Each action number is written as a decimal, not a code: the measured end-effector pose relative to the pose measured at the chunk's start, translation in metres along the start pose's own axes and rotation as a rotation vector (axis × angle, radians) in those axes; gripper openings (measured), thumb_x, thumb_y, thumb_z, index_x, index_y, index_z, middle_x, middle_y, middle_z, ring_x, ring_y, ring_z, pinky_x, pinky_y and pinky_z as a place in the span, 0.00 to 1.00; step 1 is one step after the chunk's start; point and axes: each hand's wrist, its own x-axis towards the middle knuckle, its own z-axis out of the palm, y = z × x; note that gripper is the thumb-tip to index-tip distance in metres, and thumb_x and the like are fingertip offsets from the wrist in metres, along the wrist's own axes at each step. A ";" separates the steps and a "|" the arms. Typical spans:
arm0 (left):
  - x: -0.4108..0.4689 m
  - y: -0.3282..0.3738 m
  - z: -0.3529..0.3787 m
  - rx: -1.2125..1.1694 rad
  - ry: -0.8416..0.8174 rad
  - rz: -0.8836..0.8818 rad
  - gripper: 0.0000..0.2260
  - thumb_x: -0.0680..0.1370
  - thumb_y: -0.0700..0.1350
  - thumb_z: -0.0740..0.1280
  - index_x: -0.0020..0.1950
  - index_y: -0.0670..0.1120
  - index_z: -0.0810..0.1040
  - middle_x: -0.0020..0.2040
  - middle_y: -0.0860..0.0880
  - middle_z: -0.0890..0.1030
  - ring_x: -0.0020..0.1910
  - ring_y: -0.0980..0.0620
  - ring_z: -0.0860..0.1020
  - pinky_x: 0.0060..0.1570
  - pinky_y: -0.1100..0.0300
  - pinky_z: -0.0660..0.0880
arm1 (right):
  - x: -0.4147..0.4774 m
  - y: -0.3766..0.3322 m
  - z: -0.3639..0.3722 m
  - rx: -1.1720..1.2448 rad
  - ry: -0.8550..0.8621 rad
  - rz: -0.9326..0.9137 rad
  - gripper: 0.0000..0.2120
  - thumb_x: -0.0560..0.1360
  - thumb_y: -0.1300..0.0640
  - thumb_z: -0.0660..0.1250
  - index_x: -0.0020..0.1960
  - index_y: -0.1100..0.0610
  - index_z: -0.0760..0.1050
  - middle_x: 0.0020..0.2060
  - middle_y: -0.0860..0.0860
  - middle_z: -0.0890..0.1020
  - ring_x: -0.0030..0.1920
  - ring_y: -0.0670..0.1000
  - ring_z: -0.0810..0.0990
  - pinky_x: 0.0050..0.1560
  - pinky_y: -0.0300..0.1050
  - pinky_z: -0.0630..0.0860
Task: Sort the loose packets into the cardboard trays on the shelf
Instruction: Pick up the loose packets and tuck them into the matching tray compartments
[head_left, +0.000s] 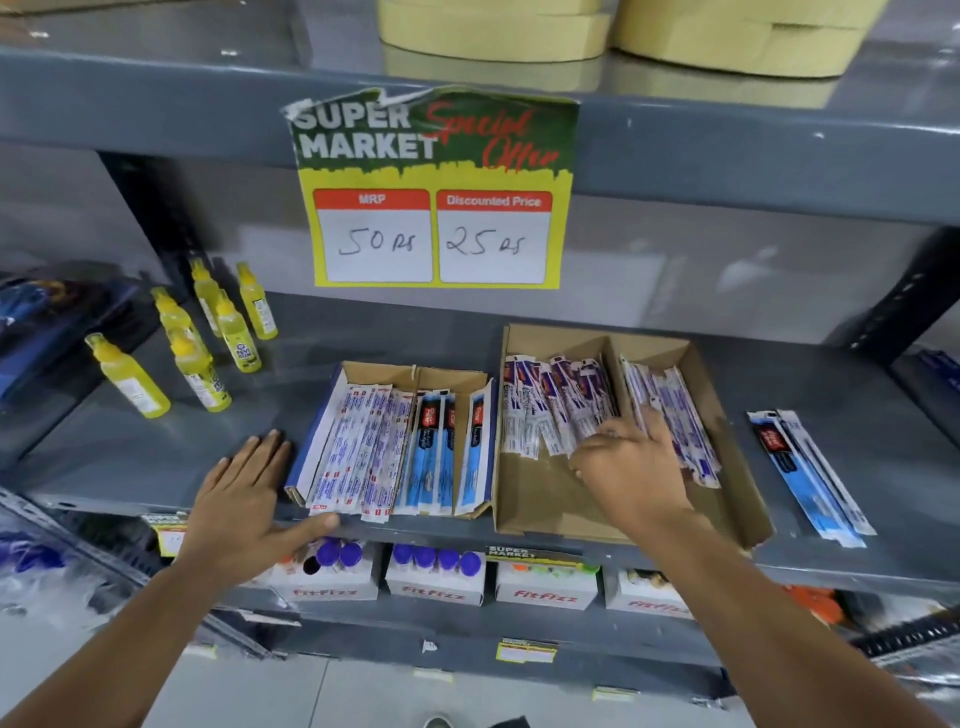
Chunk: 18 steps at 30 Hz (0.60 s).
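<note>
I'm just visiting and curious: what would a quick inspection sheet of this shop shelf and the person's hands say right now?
Surface: grey metal shelf, middle level of a rack.
Job's things: small brown cardboard tray with white and blue packets; larger brown cardboard tray with white-purple packets in two compartments; two loose blue-white packets lying to the right.
Clutter: six yellow spray bottles at left.
Grippers: left hand flat on the shelf edge, beside the small tray; right hand in the larger tray, fingers on packets.
Cables: nothing seen.
Surroundings: yellow-green price sign above; white boxes below.
</note>
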 end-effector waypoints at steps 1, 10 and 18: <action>0.000 0.000 0.000 -0.014 0.005 -0.017 0.52 0.64 0.80 0.47 0.75 0.43 0.59 0.77 0.45 0.59 0.76 0.45 0.55 0.72 0.45 0.54 | 0.002 -0.002 -0.002 0.014 -0.063 0.005 0.09 0.58 0.60 0.79 0.27 0.52 0.79 0.27 0.49 0.81 0.43 0.57 0.83 0.61 0.72 0.66; 0.008 0.003 0.009 -0.002 0.026 -0.064 0.53 0.62 0.81 0.50 0.73 0.42 0.64 0.75 0.44 0.63 0.74 0.42 0.60 0.69 0.41 0.59 | -0.033 0.112 -0.020 0.460 0.169 0.788 0.10 0.76 0.50 0.64 0.53 0.50 0.82 0.44 0.58 0.85 0.45 0.62 0.82 0.47 0.53 0.79; 0.007 -0.002 0.009 0.045 -0.037 -0.071 0.56 0.60 0.81 0.52 0.73 0.41 0.64 0.75 0.42 0.63 0.73 0.40 0.59 0.69 0.39 0.61 | -0.096 0.158 0.020 0.412 -0.326 1.166 0.14 0.73 0.41 0.65 0.40 0.52 0.75 0.41 0.55 0.78 0.44 0.60 0.74 0.50 0.54 0.72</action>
